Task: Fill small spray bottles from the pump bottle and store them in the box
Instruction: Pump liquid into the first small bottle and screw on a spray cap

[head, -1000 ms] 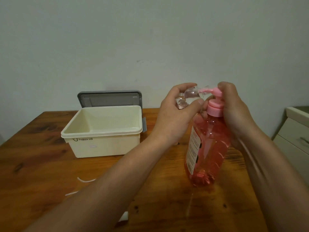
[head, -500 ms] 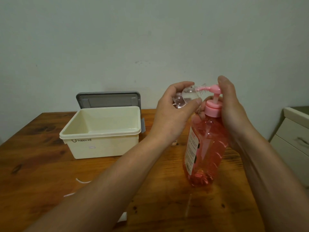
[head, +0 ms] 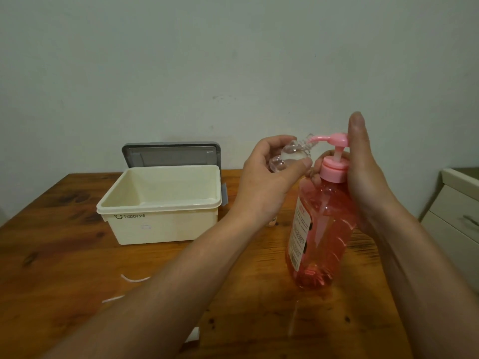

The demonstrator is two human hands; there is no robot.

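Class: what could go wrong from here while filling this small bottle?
The small bottle in the left hand meets the pump spout at a narrow mouth; a slight shift could spill pink liquid on the table. The right hand grips the pump bottle only near its neck; a hard press might tip it.

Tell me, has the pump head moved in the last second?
Yes. The pump head rose away from the bottle's pink collar, baring its stem.

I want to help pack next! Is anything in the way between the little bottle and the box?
Nothing visible is. The left hand holds the little bottle at the spout of the pump bottle. The box sits open to its left, with its lid leaning behind it.
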